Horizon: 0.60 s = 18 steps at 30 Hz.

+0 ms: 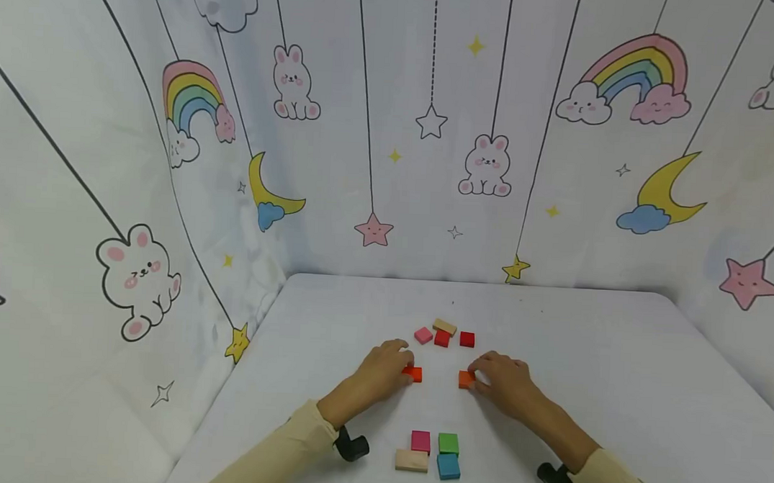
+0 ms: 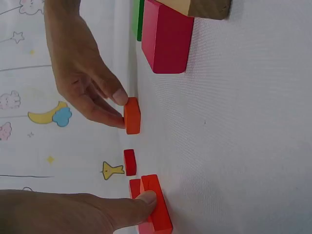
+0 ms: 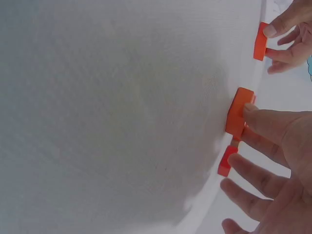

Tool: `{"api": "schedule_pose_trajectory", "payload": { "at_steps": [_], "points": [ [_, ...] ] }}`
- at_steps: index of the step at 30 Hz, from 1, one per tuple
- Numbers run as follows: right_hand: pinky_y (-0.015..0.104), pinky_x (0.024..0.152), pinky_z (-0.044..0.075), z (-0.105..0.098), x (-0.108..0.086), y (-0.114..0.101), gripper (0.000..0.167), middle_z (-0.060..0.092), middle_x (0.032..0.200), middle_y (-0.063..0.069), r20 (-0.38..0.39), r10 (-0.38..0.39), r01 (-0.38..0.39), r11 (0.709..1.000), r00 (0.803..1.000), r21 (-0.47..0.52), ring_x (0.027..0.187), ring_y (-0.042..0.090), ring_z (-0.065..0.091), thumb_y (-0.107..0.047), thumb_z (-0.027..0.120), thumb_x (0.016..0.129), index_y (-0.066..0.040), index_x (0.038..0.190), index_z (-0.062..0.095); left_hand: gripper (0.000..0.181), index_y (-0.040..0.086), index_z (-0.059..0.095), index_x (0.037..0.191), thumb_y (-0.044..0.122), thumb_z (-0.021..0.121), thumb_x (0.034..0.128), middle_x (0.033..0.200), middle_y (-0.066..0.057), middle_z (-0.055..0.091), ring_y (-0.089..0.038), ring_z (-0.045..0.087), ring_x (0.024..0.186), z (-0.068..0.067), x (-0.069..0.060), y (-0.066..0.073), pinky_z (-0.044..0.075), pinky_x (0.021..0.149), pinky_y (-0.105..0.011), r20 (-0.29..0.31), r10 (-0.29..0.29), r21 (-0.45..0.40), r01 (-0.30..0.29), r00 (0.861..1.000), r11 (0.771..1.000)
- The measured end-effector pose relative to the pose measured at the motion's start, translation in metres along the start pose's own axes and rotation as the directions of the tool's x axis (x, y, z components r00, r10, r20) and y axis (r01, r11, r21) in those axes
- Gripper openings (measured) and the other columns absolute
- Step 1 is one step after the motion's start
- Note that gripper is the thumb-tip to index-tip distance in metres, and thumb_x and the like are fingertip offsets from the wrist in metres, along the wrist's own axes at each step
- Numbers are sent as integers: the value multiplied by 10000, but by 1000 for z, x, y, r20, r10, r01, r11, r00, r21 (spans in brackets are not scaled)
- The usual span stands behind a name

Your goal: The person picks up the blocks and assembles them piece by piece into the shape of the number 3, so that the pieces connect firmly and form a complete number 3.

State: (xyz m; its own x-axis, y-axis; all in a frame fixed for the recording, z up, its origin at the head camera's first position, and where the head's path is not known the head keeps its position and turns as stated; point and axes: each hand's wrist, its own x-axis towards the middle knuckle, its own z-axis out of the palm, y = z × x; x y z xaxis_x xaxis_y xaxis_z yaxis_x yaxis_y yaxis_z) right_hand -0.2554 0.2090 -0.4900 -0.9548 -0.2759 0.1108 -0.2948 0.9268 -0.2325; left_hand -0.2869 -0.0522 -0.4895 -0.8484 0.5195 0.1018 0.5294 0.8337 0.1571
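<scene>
My left hand (image 1: 381,371) pinches a red-orange block (image 1: 416,374) at the middle of the white table, its thumb against the near face in the left wrist view. A short gap to the right, an orange block (image 1: 464,379) is pinched by my right hand (image 1: 505,383). In the left wrist view, thumb and index finger hold that orange block (image 2: 132,116) at its edges. The other right fingers spread loosely in the right wrist view. Both blocks appear to be on or very near the tabletop; the hands partly cover them.
Behind the hands lie a pink block (image 1: 423,335), a wooden block (image 1: 444,326) and two red blocks (image 1: 467,339). Nearer me sit magenta (image 1: 420,441), green (image 1: 448,444), blue (image 1: 448,467) and wooden (image 1: 411,460) blocks. A patterned curtain (image 1: 428,200) stands beyond the table.
</scene>
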Motion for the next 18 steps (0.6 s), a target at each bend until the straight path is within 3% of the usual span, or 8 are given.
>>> {"api": "schedule_pose_trajectory", "payload": {
  "at_steps": [5,11,18],
  "points": [
    [713,964,476,5,6,-7,281,715,1195,104,14,-1,0,999,1000,35,1180,342,653,-216,880,862,-173,1123,785,236,164,772,1155,294,797,959,1404,-64,656,-249,582,1329,5,5,9,503,1091,-448,4,10,-9,-10,1000,1000],
    [706,962,476,7,11,-16,264,723,1193,86,19,-29,27,998,999,62,1184,325,648,-238,891,851,-186,1092,798,207,184,773,1116,311,801,955,1349,-46,680,-221,623,1267,8,9,22,520,1055,-397,-15,75,39,-75,997,996],
    [731,958,475,5,12,-23,248,729,1203,91,23,-52,50,996,998,72,1183,334,654,-237,897,842,-193,1068,803,210,181,773,1102,315,812,945,1318,-58,686,-229,643,1215,10,8,24,531,1026,-400,-30,89,47,-88,996,995]
  ]
}}
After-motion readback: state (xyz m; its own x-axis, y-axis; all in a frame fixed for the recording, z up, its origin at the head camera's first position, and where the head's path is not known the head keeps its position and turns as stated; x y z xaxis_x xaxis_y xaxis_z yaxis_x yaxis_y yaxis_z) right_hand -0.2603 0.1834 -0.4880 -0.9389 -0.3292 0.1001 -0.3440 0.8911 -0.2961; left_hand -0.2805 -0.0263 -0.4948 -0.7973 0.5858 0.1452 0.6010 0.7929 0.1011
